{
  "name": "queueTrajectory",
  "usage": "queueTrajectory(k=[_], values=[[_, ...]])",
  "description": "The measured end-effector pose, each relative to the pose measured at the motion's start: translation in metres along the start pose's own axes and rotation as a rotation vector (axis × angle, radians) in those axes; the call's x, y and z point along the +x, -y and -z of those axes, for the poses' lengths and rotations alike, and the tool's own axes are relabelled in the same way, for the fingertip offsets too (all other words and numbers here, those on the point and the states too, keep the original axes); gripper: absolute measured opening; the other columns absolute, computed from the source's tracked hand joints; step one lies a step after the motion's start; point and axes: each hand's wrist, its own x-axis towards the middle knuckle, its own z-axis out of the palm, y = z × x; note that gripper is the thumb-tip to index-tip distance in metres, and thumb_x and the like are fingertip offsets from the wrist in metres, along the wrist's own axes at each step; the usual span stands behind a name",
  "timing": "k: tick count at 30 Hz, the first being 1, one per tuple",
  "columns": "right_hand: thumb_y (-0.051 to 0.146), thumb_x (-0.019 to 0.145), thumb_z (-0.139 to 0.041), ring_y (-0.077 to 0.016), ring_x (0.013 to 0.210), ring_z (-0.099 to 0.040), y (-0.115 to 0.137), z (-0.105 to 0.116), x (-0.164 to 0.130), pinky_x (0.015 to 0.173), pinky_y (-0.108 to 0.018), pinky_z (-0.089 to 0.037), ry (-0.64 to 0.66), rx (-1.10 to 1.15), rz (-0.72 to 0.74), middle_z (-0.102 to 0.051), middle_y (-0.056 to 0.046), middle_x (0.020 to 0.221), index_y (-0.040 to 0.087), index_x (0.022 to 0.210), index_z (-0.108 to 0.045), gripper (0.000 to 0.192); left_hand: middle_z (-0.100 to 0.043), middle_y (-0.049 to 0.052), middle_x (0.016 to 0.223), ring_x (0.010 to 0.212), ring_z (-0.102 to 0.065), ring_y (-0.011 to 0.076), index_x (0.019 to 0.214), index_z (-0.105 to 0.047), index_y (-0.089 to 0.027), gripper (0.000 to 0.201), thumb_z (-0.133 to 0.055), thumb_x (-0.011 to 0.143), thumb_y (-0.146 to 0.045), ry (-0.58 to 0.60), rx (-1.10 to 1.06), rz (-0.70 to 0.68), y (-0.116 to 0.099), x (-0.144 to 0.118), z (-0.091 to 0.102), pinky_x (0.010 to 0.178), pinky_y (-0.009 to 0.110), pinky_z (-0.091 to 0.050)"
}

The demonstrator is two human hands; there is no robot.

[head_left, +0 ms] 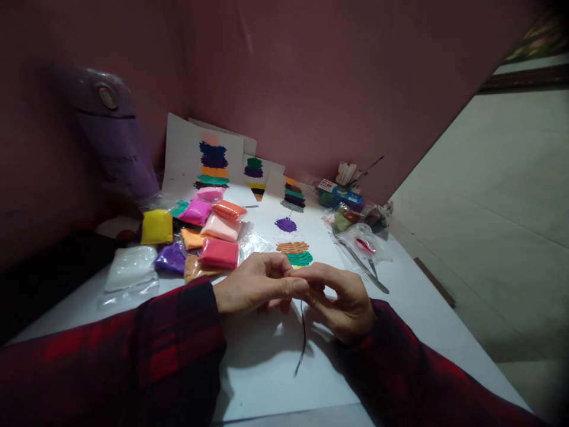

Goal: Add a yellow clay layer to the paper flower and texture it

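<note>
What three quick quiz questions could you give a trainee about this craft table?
1. True or false: both hands pinch the thin black strand together.
2. Which packet lies nearest the left hand: A yellow, B red packet, C white?
3. What colour is the patch on the sheet just beyond the fingers?

Key: 1 true; 2 B; 3 green.
</note>
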Motion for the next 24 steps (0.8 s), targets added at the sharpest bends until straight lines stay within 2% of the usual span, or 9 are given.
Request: queueTrajectory(k=[4, 7, 15, 21, 24], values=[[0.017, 0.086, -0.065, -0.0148, 0.06, -0.063, 0.0035, 0.0001, -0.0013, 0.05, -0.026, -0.05, -0.104, -0.017, -0.09, -0.072, -0.005, 0.079, 0.019, 0.102, -0.068, 0.016, -0.06, 0.001, 0.059, 0.045, -0.043, 0.0079, 0.079, -0.055, -0.015, 0.049, -0.067, 0.077, -0.063, -0.033, -0.057, -0.026, 0.0, 0.0, 0.0009, 0.045, 0.021, -0.029], [0.021, 0.087, -0.066, -0.0161, 0.062, -0.066, 0.0049, 0.0009, -0.0022, 0.052, -0.027, -0.052, -0.133, -0.04, -0.13, -0.074, -0.005, 0.08, 0.019, 0.101, -0.067, 0.014, -0.06, 0.001, 0.057, 0.044, -0.043, 0.0078, 0.078, -0.054, -0.016, 0.041, -0.066, 0.081, -0.055, -0.042, -0.114, -0.023, 0.0009, 0.0002, 0.0026, 0.043, 0.019, -0.029], [0.02, 0.087, -0.066, -0.0138, 0.058, -0.063, 0.0037, 0.0013, -0.0031, 0.051, -0.026, -0.052, -0.132, -0.071, -0.121, -0.073, -0.004, 0.079, 0.018, 0.101, -0.066, 0.015, -0.062, 0.003, 0.059, 0.043, -0.045, 0.0076, 0.079, -0.052, -0.015, 0.031, -0.069, 0.081, -0.042, -0.005, -0.256, 0.004, 0.0033, 0.0009, 0.0039, 0.042, 0.019, -0.029], [0.014, 0.084, -0.067, -0.0128, 0.056, -0.059, 0.0067, 0.0006, 0.0, 0.048, -0.025, -0.049, -0.159, -0.044, -0.059, -0.07, -0.004, 0.077, 0.019, 0.102, -0.068, 0.018, -0.062, 0.002, 0.058, 0.043, -0.045, 0.0068, 0.079, -0.053, -0.015, 0.032, -0.07, 0.081, -0.042, 0.004, -0.255, 0.002, 0.0038, 0.0021, 0.0027, 0.042, 0.018, -0.029], [0.016, 0.085, -0.066, -0.0125, 0.052, -0.054, 0.0048, -0.0005, 0.0, 0.045, -0.025, -0.044, -0.12, -0.031, -0.025, -0.067, -0.003, 0.072, 0.019, 0.102, -0.069, 0.017, -0.061, 0.001, 0.057, 0.042, -0.044, 0.0065, 0.076, -0.054, -0.015, 0.035, -0.071, 0.079, -0.044, -0.012, -0.238, -0.005, 0.005, 0.0022, 0.0023, 0.041, 0.018, -0.03]])
